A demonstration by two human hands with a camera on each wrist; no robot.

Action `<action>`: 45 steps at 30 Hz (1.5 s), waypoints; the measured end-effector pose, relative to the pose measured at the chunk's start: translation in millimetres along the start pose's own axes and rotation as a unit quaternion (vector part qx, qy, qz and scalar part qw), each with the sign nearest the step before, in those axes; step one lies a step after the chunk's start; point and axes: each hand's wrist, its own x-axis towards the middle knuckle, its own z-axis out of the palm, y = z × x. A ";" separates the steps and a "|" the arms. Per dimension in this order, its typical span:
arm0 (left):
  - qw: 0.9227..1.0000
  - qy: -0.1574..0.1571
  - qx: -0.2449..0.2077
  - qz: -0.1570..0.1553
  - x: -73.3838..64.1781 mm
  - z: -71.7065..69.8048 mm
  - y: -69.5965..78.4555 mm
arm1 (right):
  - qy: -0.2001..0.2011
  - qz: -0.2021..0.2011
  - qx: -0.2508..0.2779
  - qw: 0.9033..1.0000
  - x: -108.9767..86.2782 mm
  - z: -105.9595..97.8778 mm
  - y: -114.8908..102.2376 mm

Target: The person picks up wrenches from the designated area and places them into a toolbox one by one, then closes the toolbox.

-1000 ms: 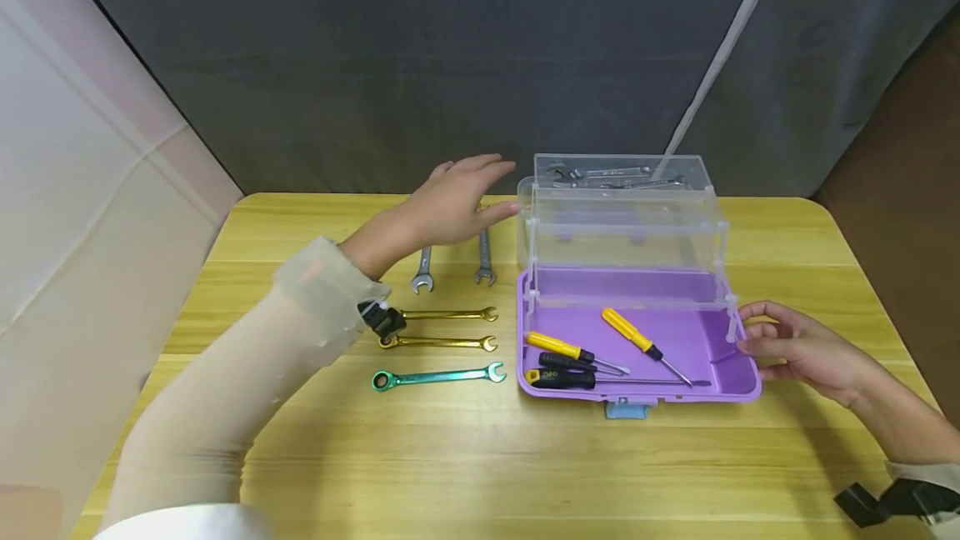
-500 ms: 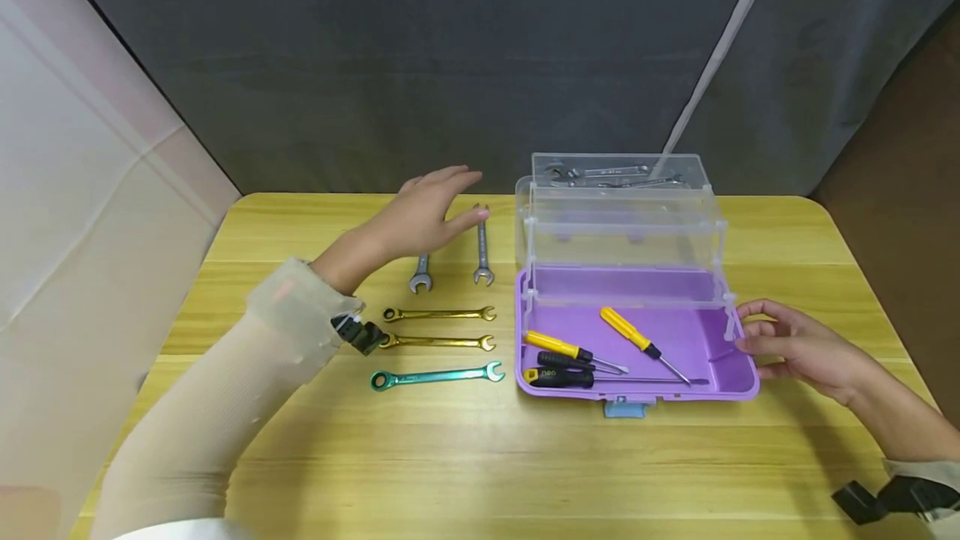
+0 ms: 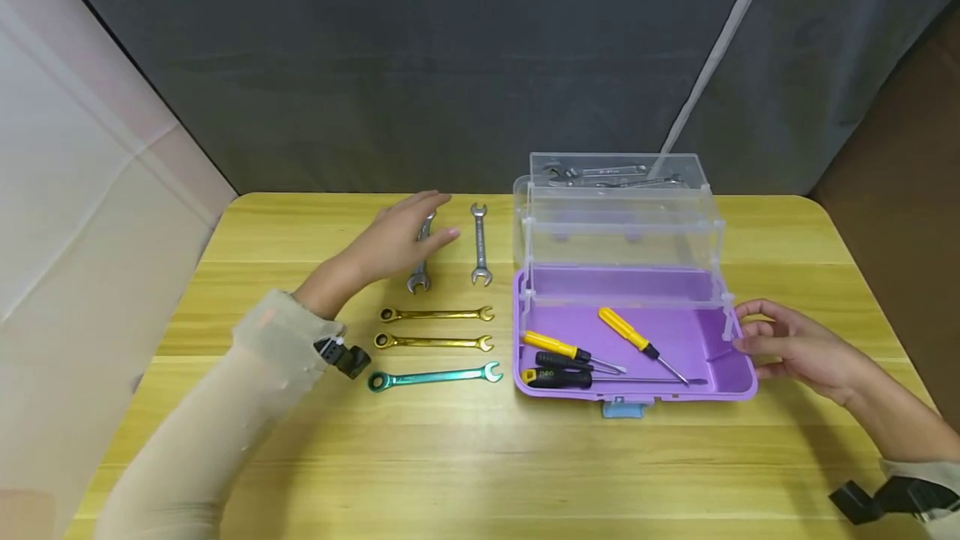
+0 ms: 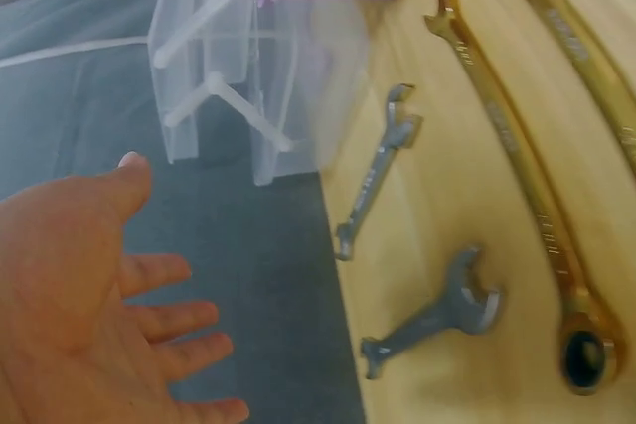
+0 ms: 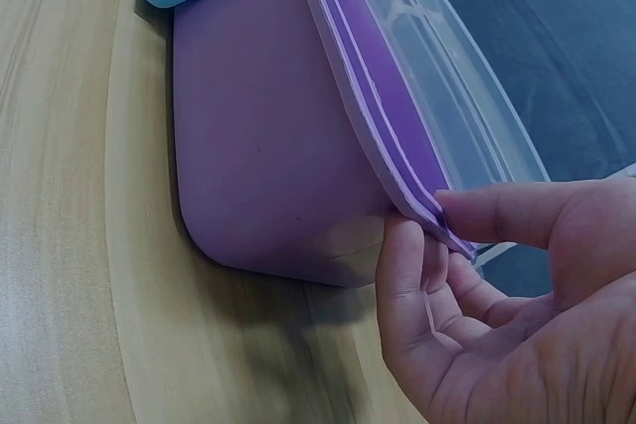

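Observation:
My left hand (image 3: 393, 238), fingers extended and thumb apart, hovers over a silver open-end wrench (image 3: 418, 280), partly covering it; the left wrist view shows the hand holding nothing. Just right of it lies a second silver wrench (image 3: 480, 244). With thumb and fingers, my right hand (image 3: 806, 348) pinches the right rim of a purple toolbox (image 5: 268, 126). Several screwdrivers, one a yellow-handled screwdriver (image 3: 626, 328), lie in the toolbox. Its clear tiered tray (image 3: 622, 207) is raised at the back, with silver wrenches (image 3: 611, 172) in the top level.
Two gold ratchet wrenches (image 3: 435, 314) and a teal ratchet wrench (image 3: 435, 377) lie left of the toolbox on the wooden table (image 3: 420, 465). A blue latch (image 3: 622, 410) juts from the box's front. A dark curtain (image 3: 390, 65) hangs behind the table's far edge.
My left hand has moved left and toward me, away from the clear tray, uncovering the right silver wrench and a gold one. The right hand stays on the toolbox rim.

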 end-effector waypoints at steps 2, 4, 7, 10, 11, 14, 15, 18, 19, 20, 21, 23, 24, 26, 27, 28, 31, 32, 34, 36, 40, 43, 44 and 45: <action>1.000 -0.003 -0.005 -0.009 -2.3 4.0 -4.9 | 0.000 -0.001 0.001 1.000 -0.5 -0.6 0.3; 1.000 -0.004 -0.010 -0.019 -4.5 8.1 -9.7 | 0.002 0.000 0.000 1.000 -1.0 -0.9 0.3; 0.999 -0.003 -0.023 -0.030 -7.7 15.0 -16.7 | 0.001 0.001 0.000 1.000 -2.0 -0.6 0.1; 0.999 -0.004 -0.033 -0.033 -10.6 22.1 -23.5 | -0.001 -0.001 0.002 1.000 -2.4 0.4 -0.2; 0.999 -0.005 -0.035 -0.034 -11.6 24.3 -25.5 | -0.002 -0.002 0.002 1.000 -2.4 0.7 -0.3; 0.998 -0.005 -0.039 -0.041 -13.5 30.3 -31.4 | -0.004 -0.006 0.001 1.000 -2.1 0.8 -0.3; 0.998 -0.005 -0.039 -0.048 -14.2 31.9 -32.9 | -0.003 -0.006 0.000 1.000 -1.9 0.8 -0.3; 0.997 -0.011 -0.035 -0.068 -15.6 36.2 -37.0 | -0.003 -0.008 0.002 1.000 -1.9 0.1 0.2; 0.997 -0.015 -0.032 -0.074 -16.0 37.6 -38.1 | -0.002 -0.007 0.002 1.000 -1.8 0.2 0.2; 0.996 -0.019 -0.027 -0.080 -16.4 39.4 -39.7 | -0.002 -0.007 0.003 1.000 -1.9 0.3 0.1; 0.996 -0.019 -0.022 -0.085 -16.6 41.8 -41.7 | -0.003 -0.007 0.003 1.000 -1.9 0.4 0.0; 0.996 -0.017 -0.008 -0.089 -16.5 47.2 -46.4 | -0.004 -0.008 0.003 1.000 -1.6 0.7 -0.1; 0.996 -0.013 -0.002 -0.089 -16.6 49.8 -48.2 | -0.005 -0.007 0.002 1.000 -1.4 0.9 -0.1; 0.996 -0.006 0.015 -0.089 -16.7 54.7 -51.8 | -0.006 -0.008 0.001 1.000 -1.2 1.1 -0.2; 0.996 -0.003 0.022 -0.088 -16.7 56.2 -52.5 | -0.007 -0.008 0.000 1.000 -1.0 1.1 -0.1; 0.996 -0.004 0.030 -0.089 -16.9 57.0 -52.5 | -0.006 -0.007 0.000 1.000 -1.1 1.0 -0.1; 0.995 -0.011 0.044 -0.090 -17.4 57.0 -50.8 | -0.003 -0.005 -0.002 1.000 -1.2 0.9 -0.2; 0.995 -0.013 0.045 -0.093 -17.7 56.6 -50.4 | -0.002 -0.005 -0.002 1.000 -1.3 0.8 0.0; 0.994 -0.019 0.046 -0.097 -18.4 55.3 -50.3 | -0.001 -0.005 -0.001 1.000 -1.2 0.6 0.3; 0.994 -0.018 0.041 -0.101 -20.0 53.4 -51.2 | -0.002 -0.006 0.001 1.000 -0.9 0.7 0.5; 0.993 -0.002 0.025 -0.116 -23.9 49.6 -55.3 | -0.004 -0.005 0.002 1.000 -0.4 0.8 0.9; 0.989 0.014 0.017 -0.143 -26.3 47.9 -58.9 | -0.002 -0.005 -0.004 1.000 -0.6 0.4 1.1; 0.988 0.018 0.014 -0.154 -26.9 47.5 -59.6 | -0.001 -0.005 -0.005 1.000 -0.8 0.2 1.2; 0.986 0.022 0.015 -0.165 -27.0 47.7 -60.4 | 0.000 -0.006 -0.006 1.000 -0.8 0.1 1.4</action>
